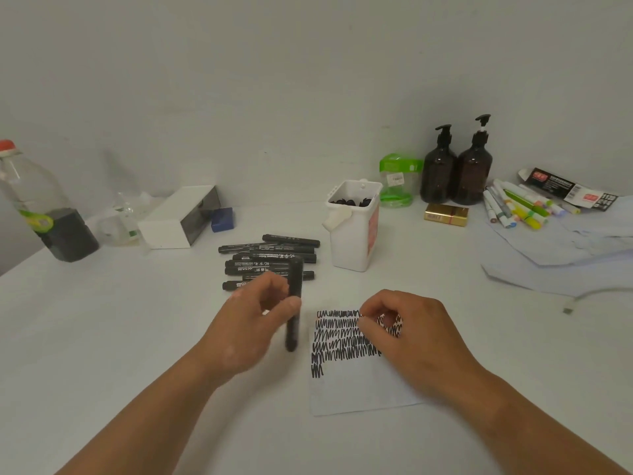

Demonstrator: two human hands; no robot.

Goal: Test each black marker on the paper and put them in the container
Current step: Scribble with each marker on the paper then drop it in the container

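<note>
- One black marker [294, 303] pinched upright in the left hand [246, 323], plenty of bare smooth table [137, 337] around it.
- Right hand [407, 334] curled loosely on the scribbled paper [352, 382]; can't tell if it grips anything.

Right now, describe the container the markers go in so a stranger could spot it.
Look past the scribbled paper to the pile of black markers. Just right of it stands the container: a tall white open-topped tub, dark marker ends showing inside, unlike the flat white box left of the pile.
</note>
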